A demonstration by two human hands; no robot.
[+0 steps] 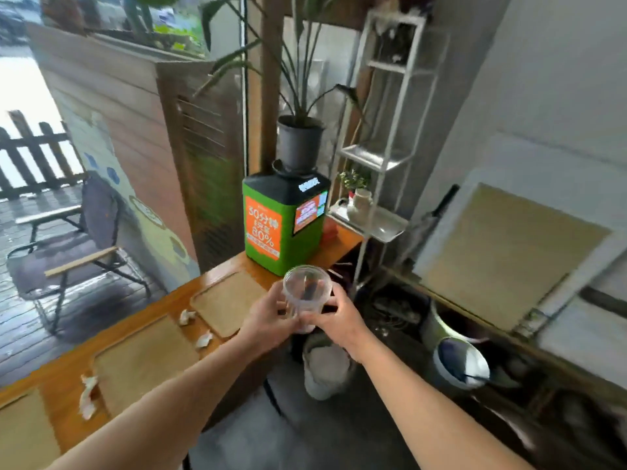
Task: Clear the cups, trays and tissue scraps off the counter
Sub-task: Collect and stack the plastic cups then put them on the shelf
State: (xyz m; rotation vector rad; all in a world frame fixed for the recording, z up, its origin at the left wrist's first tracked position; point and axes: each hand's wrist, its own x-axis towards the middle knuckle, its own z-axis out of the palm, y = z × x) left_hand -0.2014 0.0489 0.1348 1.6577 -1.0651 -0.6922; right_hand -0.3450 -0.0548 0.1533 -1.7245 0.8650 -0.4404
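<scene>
left hand (268, 320) and right hand (336, 317) grip clear cup (305, 293) | contents unclear | trays (227, 300), tissue scraps (187, 316) on counter (68, 395)

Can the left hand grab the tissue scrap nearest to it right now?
Probably not yet. The left hand and right hand both grip the clear cup. The tissue scrap lies uncovered on the counter beside the left wrist, so once that hand lets go, the way looks free.

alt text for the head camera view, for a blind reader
The left hand and right hand hold a clear plastic cup near the end of a wooden counter, where flat trays and crumpled tissue scraps lie.
</scene>
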